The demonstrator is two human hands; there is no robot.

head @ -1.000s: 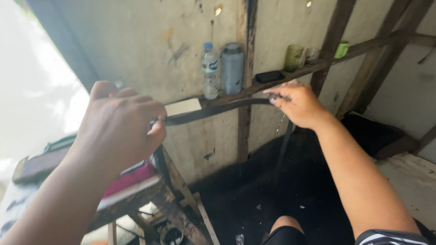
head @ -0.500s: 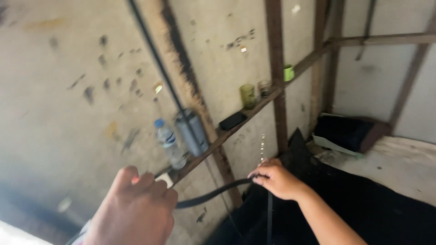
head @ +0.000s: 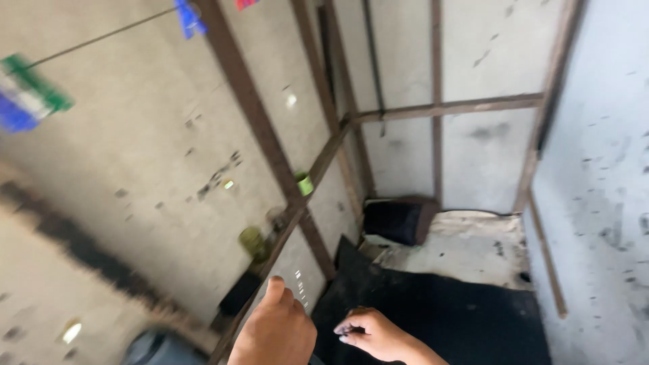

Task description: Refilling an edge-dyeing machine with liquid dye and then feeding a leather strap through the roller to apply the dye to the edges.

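A head camera looks steeply along a grey panel wall (head: 155, 169) braced with dark wooden battens. The picture is blurred by motion.

2 bare hands sit at the bottom edge, close together. The left hand (head: 274, 331) is a loose fist seen from the back, thumb up, beside the slanting batten (head: 297, 209). The right hand (head: 370, 332) is just beside it, fingers curled inward with the fingertips pinched together. Its grip is narrow, and something thin and dark may sit between the fingertips, but the blur makes it hard to be sure. Whether the left hand holds anything cannot be told, since only its back shows.

Judging by the pinch, whatever lies between the hands is slim and light, probably flexible, and best held near its end between thumb and forefinger.

On the batten, which serves as a narrow shelf, stand a green cup (head: 305, 183) higher up, a yellowish jar (head: 253, 242) lower down, and a flat black object (head: 238, 293) nearest the left hand. A rounded grey container (head: 159, 348) shows at the bottom left.

Below the hands a black mat (head: 460, 318) covers the floor. Beyond it lie a dark cushion (head: 399, 220) and a pale sheet (head: 466, 247) in the corner. Blue and green pegs (head: 30, 98) hang on a line at the upper left.
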